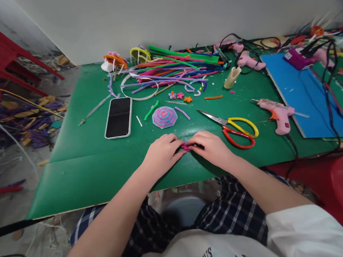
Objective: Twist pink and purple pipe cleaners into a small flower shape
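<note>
My left hand (165, 152) and my right hand (211, 147) meet near the front of the green table. Between their fingertips they pinch a small pink and purple pipe-cleaner flower (185, 146), partly covered by the fingers. Just beyond them lies a pink, purple and blue striped pipe-cleaner disc (165, 117), with a short purple pipe-cleaner piece (182, 113) beside it. Scissors (228, 126) with one yellow and one red handle rest open to the right of my right hand. Small finished flowers (180, 95) in pink, orange and purple sit farther back.
A phone (118, 117) lies at left. Many coloured pipe cleaners (173, 65) are heaped at the back. A pink glue gun (279, 113) with its cord lies at right by a blue board (310, 95). A purple power strip (298, 59) and cables stand behind it.
</note>
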Demonstrator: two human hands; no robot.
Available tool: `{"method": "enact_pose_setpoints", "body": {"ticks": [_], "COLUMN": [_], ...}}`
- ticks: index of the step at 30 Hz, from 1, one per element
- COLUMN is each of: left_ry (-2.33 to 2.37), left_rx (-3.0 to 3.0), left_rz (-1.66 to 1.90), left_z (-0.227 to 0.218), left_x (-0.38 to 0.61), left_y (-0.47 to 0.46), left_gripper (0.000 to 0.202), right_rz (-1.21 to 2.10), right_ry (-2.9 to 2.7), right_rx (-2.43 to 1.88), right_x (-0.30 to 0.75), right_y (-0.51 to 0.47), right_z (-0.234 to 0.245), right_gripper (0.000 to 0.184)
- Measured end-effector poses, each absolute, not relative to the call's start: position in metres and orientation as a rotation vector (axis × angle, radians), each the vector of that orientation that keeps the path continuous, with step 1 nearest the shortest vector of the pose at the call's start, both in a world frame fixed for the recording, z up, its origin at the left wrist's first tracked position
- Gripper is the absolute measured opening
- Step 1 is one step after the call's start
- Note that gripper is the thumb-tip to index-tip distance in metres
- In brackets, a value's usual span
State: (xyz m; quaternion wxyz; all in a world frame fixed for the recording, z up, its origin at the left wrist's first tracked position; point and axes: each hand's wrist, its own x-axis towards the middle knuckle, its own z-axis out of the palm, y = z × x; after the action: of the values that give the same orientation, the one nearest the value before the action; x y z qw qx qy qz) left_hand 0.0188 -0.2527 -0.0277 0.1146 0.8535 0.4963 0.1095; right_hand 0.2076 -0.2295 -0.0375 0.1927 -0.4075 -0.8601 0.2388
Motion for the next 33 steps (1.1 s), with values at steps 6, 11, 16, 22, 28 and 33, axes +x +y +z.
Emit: {"method": "enact_pose_setpoints", "body": {"ticks": [6,11,16,22,28,33], "left_ry": [1.459,1.438,1.501,1.507,1.508,1.508], "left_rx": [2.543,2.566,2.568,2.474,2.287,2.083], "left_rz": [0.298,0.318,0.344,0.377,0.485,0.571], "left_z": [-0.0281,-0.0294,-0.0302,-0.0319,-0.0317,-0.0278], "left_x": [0.0200,0.0209,0.0181,0.0153,0.0202,0.0239], "left_y": [-0.2533,-0.2540,-0.2551,-0.2531,-0.2512,-0.2513], "left_gripper": [0.026,0.027,0.029,0.024,0.020,0.014], "right_rz": [0.647,0.659,0.677,0.691,0.654,0.695], "right_ry": [-2.443,-2.404,-2.389,-2.359,-2.337,-2.301], "right_rx": [-1.168,-1.178,-1.175,-1.176,-1.238,-1.220], "right_x": [0.2048,0.2043,0.2049,0.2051,0.2040,0.2036], "right_y": [-0.2306,-0.2292,-0.2284,-0.2284,-0.2292,-0.2293], "right_z": [-0.0407,-0.0436,-0.0443,-0.0444,-0.0434,-0.0413], "right_gripper": [0.015,0.015,0.015,0.015,0.027,0.021]}}
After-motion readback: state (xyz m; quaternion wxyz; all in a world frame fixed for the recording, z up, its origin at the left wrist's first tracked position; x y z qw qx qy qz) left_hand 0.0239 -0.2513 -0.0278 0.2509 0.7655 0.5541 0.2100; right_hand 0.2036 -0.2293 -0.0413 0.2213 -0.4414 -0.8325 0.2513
